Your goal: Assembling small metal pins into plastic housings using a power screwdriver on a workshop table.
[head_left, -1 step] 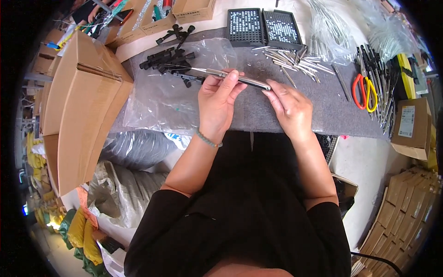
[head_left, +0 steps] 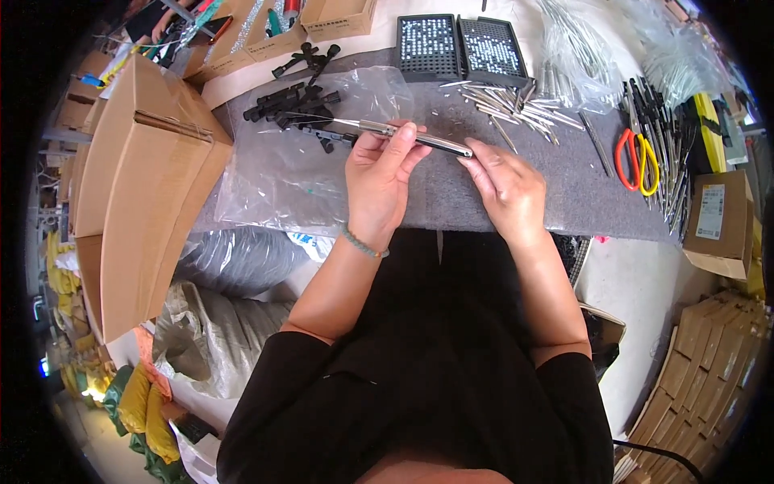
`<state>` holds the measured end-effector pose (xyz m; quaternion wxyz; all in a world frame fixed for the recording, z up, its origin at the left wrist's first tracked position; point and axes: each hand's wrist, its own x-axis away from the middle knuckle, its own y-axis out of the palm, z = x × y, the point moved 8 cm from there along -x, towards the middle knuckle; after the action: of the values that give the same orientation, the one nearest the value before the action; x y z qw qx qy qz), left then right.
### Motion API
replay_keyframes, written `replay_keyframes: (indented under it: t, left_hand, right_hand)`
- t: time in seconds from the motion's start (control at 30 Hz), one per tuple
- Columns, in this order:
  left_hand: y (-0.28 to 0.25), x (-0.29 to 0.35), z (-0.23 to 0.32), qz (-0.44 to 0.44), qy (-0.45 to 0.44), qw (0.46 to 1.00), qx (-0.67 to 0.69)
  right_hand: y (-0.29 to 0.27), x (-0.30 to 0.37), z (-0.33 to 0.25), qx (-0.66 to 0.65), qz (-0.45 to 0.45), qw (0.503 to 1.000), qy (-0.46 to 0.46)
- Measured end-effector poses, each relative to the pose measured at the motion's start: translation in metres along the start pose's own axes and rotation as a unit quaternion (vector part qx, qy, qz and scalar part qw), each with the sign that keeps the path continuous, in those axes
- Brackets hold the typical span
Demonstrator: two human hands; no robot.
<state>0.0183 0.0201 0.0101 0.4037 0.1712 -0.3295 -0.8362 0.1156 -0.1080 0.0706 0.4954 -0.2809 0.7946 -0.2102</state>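
A slim silver-and-black metal rod (head_left: pixel 440 144), like a pen body, is held level above the grey work mat (head_left: pixel 451 198). My left hand (head_left: pixel 379 181) pinches it near the middle between thumb and fingers. At its right end, the thumb and fingertips of my right hand (head_left: pixel 513 189) are closed on it. A thinner pointed tip with fine wires sticks out past my left fingers. Just beyond that tip lie several black plastic parts (head_left: pixel 286 109) on a clear plastic bag (head_left: pixel 278 177). Beyond my right hand, slender silver rods (head_left: pixel 516 106) are strewn in a loose heap.
Two black trays (head_left: pixel 427 71) of small silver pieces stand at the back. To the right lie red-and-yellow-handled scissors (head_left: pixel 637 161) beside dark rods (head_left: pixel 669 177). A large cardboard box (head_left: pixel 161 177) rises at the left edge; a smaller box (head_left: pixel 720 218) sits at the right.
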Motion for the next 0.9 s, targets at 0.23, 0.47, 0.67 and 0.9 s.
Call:
replay_keyframes:
  t: [0.23,0.47,0.67,0.9]
  left_hand:
    - [-0.001,0.002,0.001,0.035,0.034,0.999,0.005]
    - [-0.002,0.003,0.006,0.044,0.054,0.997,-0.023]
    - [0.004,0.01,-0.007,-0.012,-0.176,0.952,-0.251]
    - [0.088,0.017,0.045,-0.274,0.37,0.534,-0.709]
  right_hand:
    - [0.003,-0.002,0.007,-0.069,-0.023,0.996,0.052]
    - [0.028,0.016,0.029,-0.342,-0.093,0.894,0.275]
    - [0.032,0.021,0.042,-0.447,-0.006,0.835,0.32]
    - [0.021,0.016,0.038,-0.334,-0.034,0.907,0.255]
